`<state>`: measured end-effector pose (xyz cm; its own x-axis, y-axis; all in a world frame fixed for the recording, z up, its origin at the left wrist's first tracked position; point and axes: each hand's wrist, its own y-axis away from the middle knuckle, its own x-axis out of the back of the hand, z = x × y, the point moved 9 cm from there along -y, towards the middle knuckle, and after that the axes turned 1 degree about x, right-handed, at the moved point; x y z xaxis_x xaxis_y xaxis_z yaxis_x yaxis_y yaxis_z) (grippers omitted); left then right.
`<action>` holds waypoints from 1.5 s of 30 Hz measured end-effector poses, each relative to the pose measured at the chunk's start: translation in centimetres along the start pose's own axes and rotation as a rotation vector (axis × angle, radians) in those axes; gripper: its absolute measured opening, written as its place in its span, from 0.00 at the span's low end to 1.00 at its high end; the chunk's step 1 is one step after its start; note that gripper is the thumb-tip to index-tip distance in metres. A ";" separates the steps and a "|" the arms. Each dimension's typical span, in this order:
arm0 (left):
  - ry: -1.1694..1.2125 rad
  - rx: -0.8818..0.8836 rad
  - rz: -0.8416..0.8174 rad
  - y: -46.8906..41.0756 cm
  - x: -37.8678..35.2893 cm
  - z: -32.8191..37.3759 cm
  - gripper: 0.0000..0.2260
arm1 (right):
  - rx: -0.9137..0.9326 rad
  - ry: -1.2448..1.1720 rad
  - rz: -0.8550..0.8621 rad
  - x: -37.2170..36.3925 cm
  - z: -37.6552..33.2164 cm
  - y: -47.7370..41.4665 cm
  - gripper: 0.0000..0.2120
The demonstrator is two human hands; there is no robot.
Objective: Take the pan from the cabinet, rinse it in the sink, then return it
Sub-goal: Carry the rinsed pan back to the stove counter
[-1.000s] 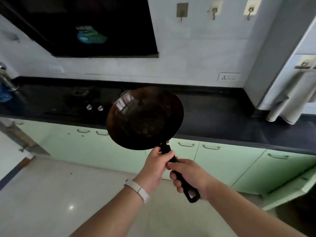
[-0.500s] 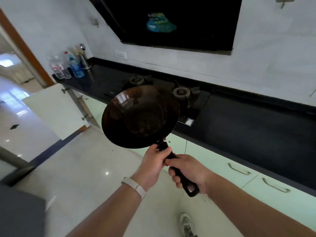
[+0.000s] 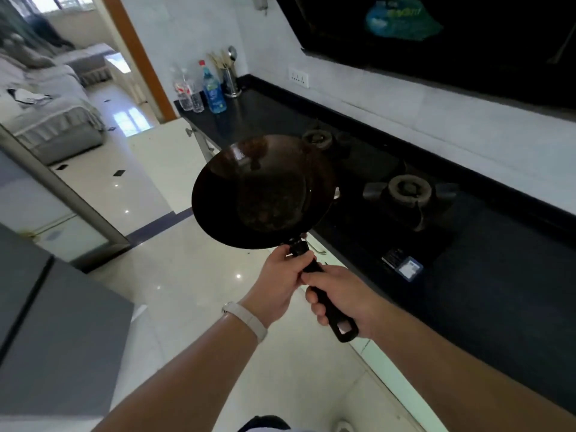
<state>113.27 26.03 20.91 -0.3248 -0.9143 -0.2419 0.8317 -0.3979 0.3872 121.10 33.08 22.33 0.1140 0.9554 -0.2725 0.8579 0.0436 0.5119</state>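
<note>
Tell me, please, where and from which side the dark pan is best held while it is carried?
By its long black handle, from the near end, as the left hand and right hand do now, fingers wrapped around it. The pan has a round rimmed bowl with no other grip, and it tilts up away from the person.

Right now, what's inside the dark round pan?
The dark round pan, held by its black handle in both the left hand and the right hand, shows brownish stains and glare. No food or water visible; its underside is hidden.
</note>
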 end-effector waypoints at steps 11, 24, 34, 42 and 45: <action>0.113 -0.003 0.102 -9.9 12.1 3.9 0.09 | -0.075 0.078 -0.100 -7.2 -4.3 -13.6 0.05; 0.106 0.028 -0.036 -23.2 25.9 14.6 0.08 | -0.074 0.052 0.013 -18.6 -12.3 -30.5 0.05; 0.073 0.058 -0.087 -32.9 27.1 19.1 0.09 | -0.049 0.008 0.062 -17.7 -17.5 -39.3 0.04; 0.025 0.085 -0.115 -45.1 26.0 23.2 0.02 | -0.052 -0.061 0.063 -13.9 -23.5 -50.3 0.03; -0.009 0.093 -0.103 -49.6 25.6 25.0 0.02 | -0.056 -0.064 0.060 -12.4 -26.0 -54.0 0.03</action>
<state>52.41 20.51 17.73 -0.4110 -0.8686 -0.2768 0.7481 -0.4949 0.4420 60.40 26.48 19.22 0.1972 0.9364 -0.2903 0.8192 0.0052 0.5734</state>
